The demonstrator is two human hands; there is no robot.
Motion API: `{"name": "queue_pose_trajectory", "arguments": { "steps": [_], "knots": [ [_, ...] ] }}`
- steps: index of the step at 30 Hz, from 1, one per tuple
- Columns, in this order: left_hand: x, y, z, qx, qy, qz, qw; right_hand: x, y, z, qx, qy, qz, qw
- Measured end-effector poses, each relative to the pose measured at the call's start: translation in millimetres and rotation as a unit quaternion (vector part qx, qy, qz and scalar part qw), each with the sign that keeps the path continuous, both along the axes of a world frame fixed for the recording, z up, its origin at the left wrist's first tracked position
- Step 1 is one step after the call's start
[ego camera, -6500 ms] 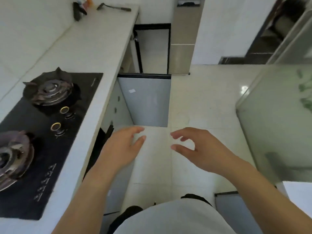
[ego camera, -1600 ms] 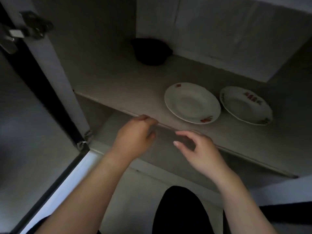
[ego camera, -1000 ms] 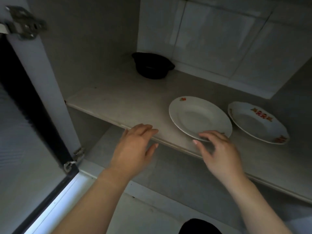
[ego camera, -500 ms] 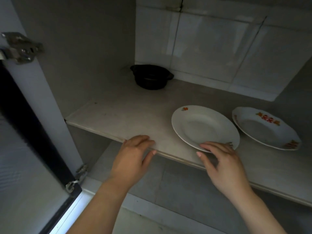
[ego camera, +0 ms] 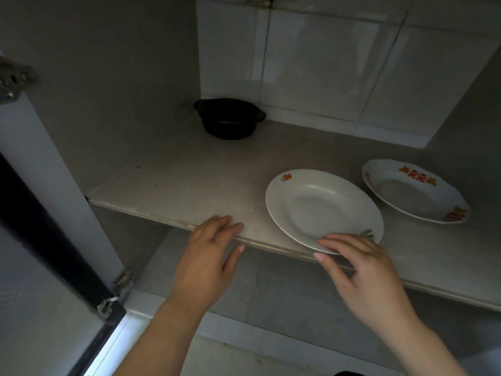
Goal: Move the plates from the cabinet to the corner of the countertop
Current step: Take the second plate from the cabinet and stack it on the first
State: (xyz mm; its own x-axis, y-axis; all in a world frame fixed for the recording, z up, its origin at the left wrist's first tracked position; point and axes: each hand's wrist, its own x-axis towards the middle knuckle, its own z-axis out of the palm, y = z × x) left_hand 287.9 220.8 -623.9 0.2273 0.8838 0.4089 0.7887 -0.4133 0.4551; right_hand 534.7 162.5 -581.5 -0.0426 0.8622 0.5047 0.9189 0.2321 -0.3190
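Two white plates lie on the cabinet shelf [ego camera: 173,185]. The nearer plate [ego camera: 320,207] has small orange marks on its rim and sits close to the shelf's front edge. The second plate [ego camera: 412,194], with red and orange decoration, lies further right and back. My right hand [ego camera: 360,270] rests its fingers on the nearer plate's front rim, thumb below the shelf edge; a full grip is not visible. My left hand [ego camera: 208,256] lies flat on the shelf's front edge, left of that plate, holding nothing.
A black pot with two handles [ego camera: 229,118] stands at the back of the shelf against the tiled wall. The open cabinet door with its hinges [ego camera: 108,305] is at the left. A lower compartment floor [ego camera: 284,289] lies under the shelf.
I crouched from the stove counter into the open cabinet. Over the last second my right hand reached onto the nearer plate's front rim, while my left hand settled on the shelf edge.
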Motion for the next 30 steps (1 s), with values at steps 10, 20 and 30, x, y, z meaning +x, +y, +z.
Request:
{"name": "queue_pose_trajectory", "arguments": {
  "steps": [10, 20, 30],
  "knots": [
    [10, -1, 10, -0.009, -0.004, 0.027, 1.0, 0, 0, 5, -0.02, -0.013, 0.0, 1.0],
    [20, -5, 25, -0.027, -0.047, 0.054, 0.997, 3, -19, 3, -0.024, -0.006, 0.019, 1.0],
    [76, -3, 53, -0.147, -0.291, 0.033, 0.945, 2, -19, 5, -0.032, 0.008, 0.017, 0.999]
  ]
}}
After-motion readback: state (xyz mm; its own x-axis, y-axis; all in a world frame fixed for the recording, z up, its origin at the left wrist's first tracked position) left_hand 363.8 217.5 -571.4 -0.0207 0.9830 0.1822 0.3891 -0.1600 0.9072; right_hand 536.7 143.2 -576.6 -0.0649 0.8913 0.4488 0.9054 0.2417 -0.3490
